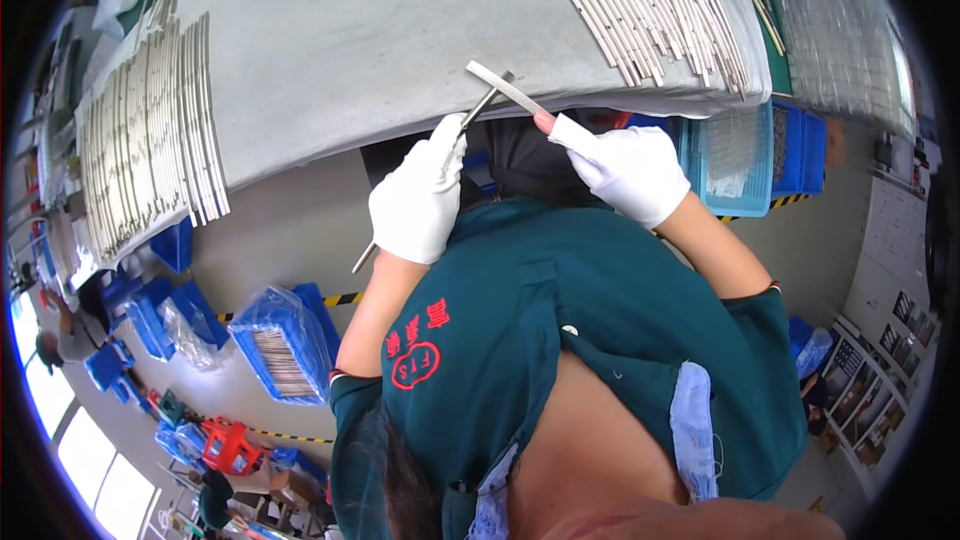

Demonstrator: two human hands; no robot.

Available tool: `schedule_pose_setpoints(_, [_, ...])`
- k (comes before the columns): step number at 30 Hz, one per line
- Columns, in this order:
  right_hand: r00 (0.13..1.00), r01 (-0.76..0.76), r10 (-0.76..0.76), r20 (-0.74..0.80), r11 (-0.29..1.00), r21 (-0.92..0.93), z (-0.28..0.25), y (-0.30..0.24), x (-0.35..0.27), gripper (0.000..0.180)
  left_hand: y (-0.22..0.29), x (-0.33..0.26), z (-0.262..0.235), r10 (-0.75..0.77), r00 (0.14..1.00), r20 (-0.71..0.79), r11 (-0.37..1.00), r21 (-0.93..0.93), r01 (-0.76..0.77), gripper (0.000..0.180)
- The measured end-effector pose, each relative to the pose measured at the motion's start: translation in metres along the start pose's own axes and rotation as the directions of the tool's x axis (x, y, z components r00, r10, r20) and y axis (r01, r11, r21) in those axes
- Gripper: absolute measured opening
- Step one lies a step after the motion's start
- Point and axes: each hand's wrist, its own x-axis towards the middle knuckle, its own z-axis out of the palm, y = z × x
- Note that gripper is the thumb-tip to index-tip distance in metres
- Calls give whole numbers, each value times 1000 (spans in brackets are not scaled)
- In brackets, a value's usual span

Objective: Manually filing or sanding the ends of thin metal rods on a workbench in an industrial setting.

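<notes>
My left hand, in a white glove, is closed around a slim metal rod. The rod slants from the table's near edge down past my wrist, and its lower end sticks out below the glove. In a white glove with one bare fingertip showing, my right hand pinches a flat, pale grey strip, perhaps a file or abrasive stick. Strip and rod cross near the rod's upper end; whether they touch I cannot tell. The glove hides part of the rod.
A grey-covered table spans the top. Several metal rods lie side by side at its left and right. Blue bins stand beyond the right edge. On the left floor is a plastic-lined blue bin of rods.
</notes>
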Motion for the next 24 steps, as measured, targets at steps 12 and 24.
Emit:
schedule_pose_setpoints(12, [994,-60,65,-91,997,54,-3,-4,3,49,0,-1,8,-16,1000,-16,999,-31,16,22])
schedule_pose_setpoints(24, [997,-40,46,-61,994,103,9,-3,-10,48,4,3,-1,-199,947,254,896,-345,281,28])
